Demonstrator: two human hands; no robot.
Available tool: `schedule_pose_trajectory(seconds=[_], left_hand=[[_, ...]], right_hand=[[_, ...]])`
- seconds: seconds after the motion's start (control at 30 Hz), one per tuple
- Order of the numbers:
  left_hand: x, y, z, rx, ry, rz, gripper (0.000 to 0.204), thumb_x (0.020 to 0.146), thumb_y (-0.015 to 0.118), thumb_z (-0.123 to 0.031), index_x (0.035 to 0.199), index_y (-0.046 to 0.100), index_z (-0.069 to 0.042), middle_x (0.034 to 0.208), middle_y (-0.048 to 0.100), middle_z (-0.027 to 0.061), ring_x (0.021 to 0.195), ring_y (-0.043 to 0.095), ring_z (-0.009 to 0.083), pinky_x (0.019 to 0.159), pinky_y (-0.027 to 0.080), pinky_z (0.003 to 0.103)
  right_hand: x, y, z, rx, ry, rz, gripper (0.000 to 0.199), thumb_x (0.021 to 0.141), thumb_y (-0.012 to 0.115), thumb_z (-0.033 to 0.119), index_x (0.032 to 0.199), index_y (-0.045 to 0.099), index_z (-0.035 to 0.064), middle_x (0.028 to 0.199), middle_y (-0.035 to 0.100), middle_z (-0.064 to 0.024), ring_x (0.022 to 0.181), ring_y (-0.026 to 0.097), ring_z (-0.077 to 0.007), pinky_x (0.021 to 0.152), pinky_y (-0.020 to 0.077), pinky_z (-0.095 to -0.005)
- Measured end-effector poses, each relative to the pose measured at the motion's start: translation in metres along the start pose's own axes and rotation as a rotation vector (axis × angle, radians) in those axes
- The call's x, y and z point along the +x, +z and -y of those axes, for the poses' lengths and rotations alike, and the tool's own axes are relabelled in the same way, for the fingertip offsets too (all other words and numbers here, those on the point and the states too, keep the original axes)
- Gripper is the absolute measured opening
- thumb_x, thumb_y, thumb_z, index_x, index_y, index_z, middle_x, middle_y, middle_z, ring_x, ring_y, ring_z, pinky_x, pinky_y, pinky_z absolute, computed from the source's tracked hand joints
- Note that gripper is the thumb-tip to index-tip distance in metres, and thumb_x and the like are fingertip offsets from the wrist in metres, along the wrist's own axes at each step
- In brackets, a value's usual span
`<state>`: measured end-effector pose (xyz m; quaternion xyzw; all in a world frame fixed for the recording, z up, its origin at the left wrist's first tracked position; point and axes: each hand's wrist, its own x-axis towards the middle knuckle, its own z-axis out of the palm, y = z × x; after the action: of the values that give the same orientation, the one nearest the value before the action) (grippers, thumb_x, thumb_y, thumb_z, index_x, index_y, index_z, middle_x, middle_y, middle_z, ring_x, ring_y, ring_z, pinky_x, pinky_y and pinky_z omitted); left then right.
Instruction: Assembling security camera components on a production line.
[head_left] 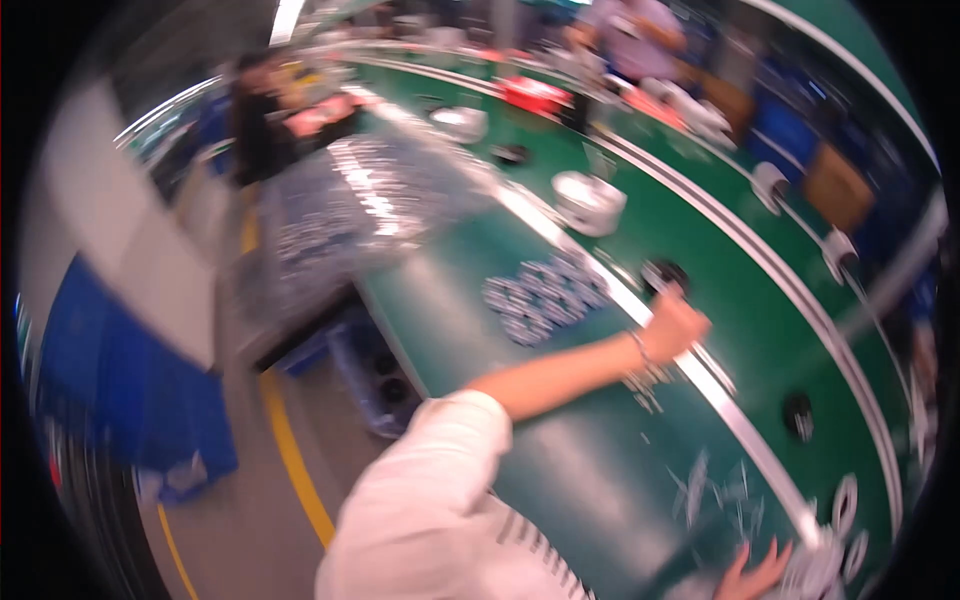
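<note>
Stretched out across the green worktable (570, 450), my left hand (675, 325) is at the metal rail beside the green conveyor belt. Its fingers are closed and meet the edge of a black round part (664, 274); blur hides the exact grip. My right hand (755, 575) is low at the right, its fingers spread. Beside it is a white round part (815, 572), and I cannot tell whether they touch. A cluster of small silvery round parts (545, 298) lies on the worktable left of my left hand. Small metal pieces (645, 390) lie below my left wrist.
Clear plastic scraps (715, 490) lie near my right hand. The conveyor carries a white round housing (588, 203) and another black part (797, 415). Plastic-covered trays (350, 200) extend at the far left, above a blue bin (365, 365). Other people work at the far end.
</note>
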<state>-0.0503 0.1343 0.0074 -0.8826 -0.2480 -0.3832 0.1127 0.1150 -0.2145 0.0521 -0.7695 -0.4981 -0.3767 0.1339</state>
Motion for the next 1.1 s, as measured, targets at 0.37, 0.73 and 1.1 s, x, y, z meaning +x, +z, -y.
schedule_pose_trajectory(seconds=[0.37, 0.73, 1.1], left_hand=[[0.103, 0.141, -0.032, -0.275, -0.172, 0.141, 0.035, 0.070, 0.055, -0.010, 0.104, 0.053, -0.003, 0.096, 0.059, 0.0151, 0.088, 0.056, 0.0301, 0.079, 0.045, 0.039], [0.166, 0.243, -0.252, -0.778, -0.628, 0.790, 0.054, 0.067, 0.066, -0.036, 0.104, 0.054, 0.002, 0.103, 0.057, 0.0214, 0.096, 0.056, 0.0307, 0.082, 0.046, 0.036], [0.124, 0.148, -0.210, -1.098, -0.333, 0.319, 0.018, 0.066, 0.056, -0.015, 0.078, 0.060, -0.001, 0.071, 0.057, 0.0202, 0.069, 0.057, 0.0344, 0.063, 0.047, 0.040]], right_hand=[[-0.088, -0.002, -0.064, 0.019, 0.619, 0.136, 0.045, 0.070, 0.063, 0.008, 0.113, 0.048, 0.0010, 0.130, 0.035, -0.0165, 0.118, 0.033, -0.0338, 0.098, 0.0257, -0.0399], [-0.115, -0.013, -0.112, -0.342, 0.821, -0.028, 0.034, 0.070, 0.064, 0.011, 0.102, 0.055, 0.0053, 0.108, 0.053, -0.0094, 0.104, 0.046, -0.0305, 0.090, 0.0322, -0.0414], [-0.066, -0.031, -0.066, -0.135, 0.519, -0.315, 0.010, 0.079, 0.058, 0.004, 0.076, 0.060, -0.0055, 0.074, 0.060, -0.0152, 0.071, 0.059, -0.0292, 0.074, 0.0480, -0.0394]])
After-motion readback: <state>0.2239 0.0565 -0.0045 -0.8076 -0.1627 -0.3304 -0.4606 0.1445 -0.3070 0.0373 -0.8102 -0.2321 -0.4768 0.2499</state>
